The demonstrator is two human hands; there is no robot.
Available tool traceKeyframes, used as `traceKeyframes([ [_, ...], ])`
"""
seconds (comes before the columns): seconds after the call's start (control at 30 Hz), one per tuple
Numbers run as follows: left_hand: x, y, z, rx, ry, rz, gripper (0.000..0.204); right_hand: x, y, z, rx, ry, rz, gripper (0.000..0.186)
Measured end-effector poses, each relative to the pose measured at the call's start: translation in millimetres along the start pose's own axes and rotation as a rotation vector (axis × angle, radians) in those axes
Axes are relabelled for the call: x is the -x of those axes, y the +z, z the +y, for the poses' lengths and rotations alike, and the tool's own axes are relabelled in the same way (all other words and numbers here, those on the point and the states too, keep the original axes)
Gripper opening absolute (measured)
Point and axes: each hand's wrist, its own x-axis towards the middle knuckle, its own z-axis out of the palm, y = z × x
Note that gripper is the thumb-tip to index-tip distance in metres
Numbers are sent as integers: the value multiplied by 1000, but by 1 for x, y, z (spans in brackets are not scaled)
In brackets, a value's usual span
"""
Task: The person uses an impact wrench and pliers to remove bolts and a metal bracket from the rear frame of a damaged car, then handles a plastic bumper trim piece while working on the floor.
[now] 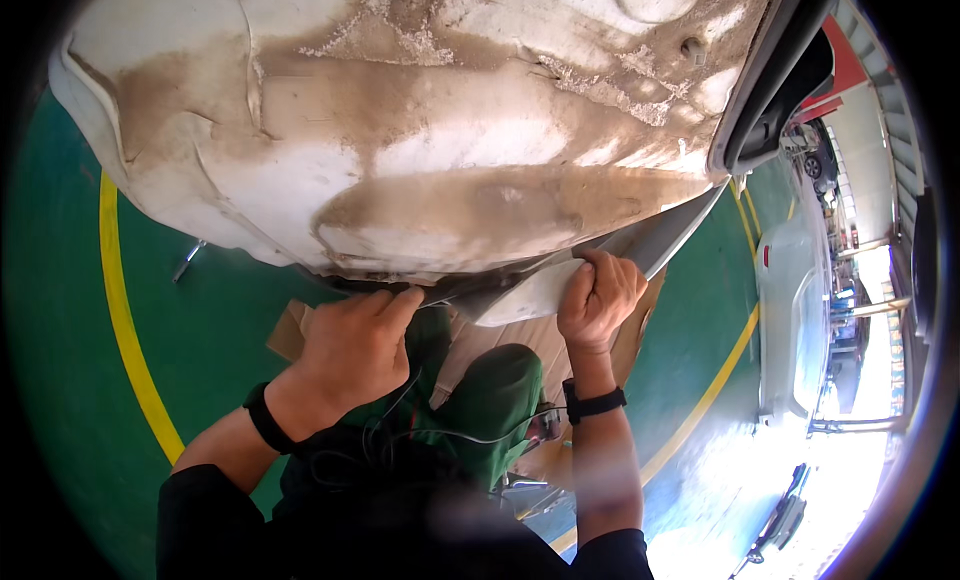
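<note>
A large off-white, dirt-stained moulded panel (430,140) fills the upper view. My left hand (355,345) is closed on a dark strip (450,292) along the panel's lower edge, with its fingertips partly hidden there. My right hand (602,295) grips a curled whitish flap (530,292) below the panel, its fingers wrapped round the flap's edge. A grey curved trim piece (675,230) runs up behind that hand. A thin cable (455,435) crosses over my lap.
Brown cardboard (287,335) lies under my green-clad knees (495,400). A small metal tool (188,260) lies on the green floor (220,350) at left, beside a yellow line. A white car (790,330) stands at right, with another vehicle (818,165) farther back.
</note>
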Motion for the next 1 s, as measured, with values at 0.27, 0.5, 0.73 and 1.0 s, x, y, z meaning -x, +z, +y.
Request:
traceKeyframes([
  [0.27,-18,-33,17,-145,76,-49,38,3,2,-8,-21,23,4,16],
  [0.5,-32,-35,29,-155,90,-91,34,3,1,-4,-1,9,2,16],
  [0.73,-46,-34,47,-207,71,-183,13,1,2,-3,-11,-7,17,16],
  [1.0,7,29,-8,-65,-32,-142,13,-2,-5,-3,13,2,-25,14],
])
